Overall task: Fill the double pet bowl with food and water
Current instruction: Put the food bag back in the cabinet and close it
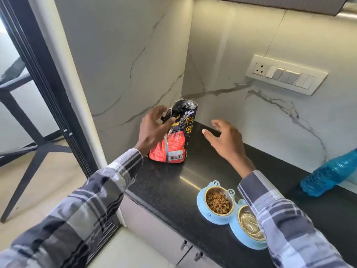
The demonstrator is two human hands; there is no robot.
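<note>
A light blue double pet bowl (202,206) rests near the front edge of the black counter. Its left steel cup holds brown kibble (218,202). The right steel cup (249,225) looks bare of food and is partly covered by my right sleeve. A red and black pet food bag (174,141) stands upright in the counter's back left corner. My left hand (152,130) is right beside the bag's upper part with fingers spread, holding nothing. My right hand (225,141) hovers open to the right of the bag. A blue water bottle (328,174) leans at the right.
The black granite counter (173,190) meets marble walls at the back and left. A switch and socket panel (286,74) is fixed to the back wall. White cabinet fronts run below the counter edge. A dark chair frame (29,147) stands on the floor at the left.
</note>
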